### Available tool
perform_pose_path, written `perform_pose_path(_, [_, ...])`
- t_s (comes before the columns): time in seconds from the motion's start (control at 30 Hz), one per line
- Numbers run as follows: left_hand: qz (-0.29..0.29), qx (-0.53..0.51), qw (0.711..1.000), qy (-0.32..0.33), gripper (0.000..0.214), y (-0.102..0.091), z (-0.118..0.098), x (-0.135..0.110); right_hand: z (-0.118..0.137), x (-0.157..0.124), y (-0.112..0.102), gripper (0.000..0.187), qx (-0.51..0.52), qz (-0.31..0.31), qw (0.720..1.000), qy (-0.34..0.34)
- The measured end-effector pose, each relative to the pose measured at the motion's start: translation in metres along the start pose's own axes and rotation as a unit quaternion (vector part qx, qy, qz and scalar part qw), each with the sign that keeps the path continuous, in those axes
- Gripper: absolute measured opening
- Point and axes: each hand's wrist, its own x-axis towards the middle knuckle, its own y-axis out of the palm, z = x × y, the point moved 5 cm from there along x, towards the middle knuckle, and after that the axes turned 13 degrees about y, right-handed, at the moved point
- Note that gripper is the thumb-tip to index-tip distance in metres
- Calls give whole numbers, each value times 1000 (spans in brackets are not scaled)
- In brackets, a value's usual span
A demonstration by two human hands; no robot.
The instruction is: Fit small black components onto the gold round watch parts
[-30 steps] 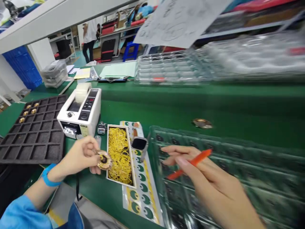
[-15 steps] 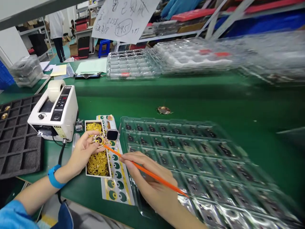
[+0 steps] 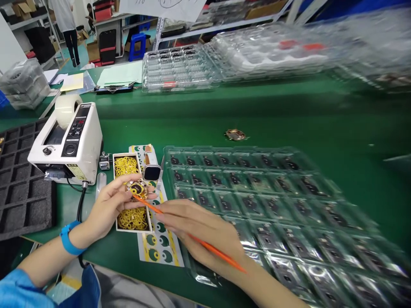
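In the head view, my left hand (image 3: 111,203) pinches a round, gold-rimmed watch case (image 3: 137,188) with a yellow ring-like piece inside. My right hand (image 3: 205,235) grips a slim orange stick-like tool (image 3: 221,254), whose tip meets the lower part of the case. Below both lies a white box (image 3: 150,224) of small yellow rings (image 3: 132,219), partly hidden by my left hand. A sticker sheet (image 3: 165,246) with green and yellow round shapes lies to its right. On that sheet sits a small dark-screened square device (image 3: 152,172).
A white tape dispenser (image 3: 85,145) and a black compartment tray (image 3: 28,214) stand at left. A clear tray (image 3: 272,231) of dark parts covers the right side. Behind it rests another gold-rimmed round piece (image 3: 236,135). Stacked clear trays (image 3: 257,51) line the back shelf.
The view has tilted down and shifted slightly. The watch case shows more squarely, and the orange tool's tip has moved from its right edge to its lower part.
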Motion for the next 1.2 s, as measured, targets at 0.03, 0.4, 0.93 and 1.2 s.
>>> perform_pose_path(0.03, [-4,-7,1000,-5,30,0,0,0,1,-3,1,33,-37,14,999,-33])
perform_pose_path(0.4, [-34,8,999,-10,38,-1,7,1,5,1,-7,21,10,-50,999,19])
perform_pose_path(0.93, [46,1,996,-74,37,8,24,-5,-17,1,-8,18,43,-163,973,160])
perform_pose_path(1.2, [124,3,972,-202,34,12,23,-9,-30,6,-20,19,154,-86,937,300])
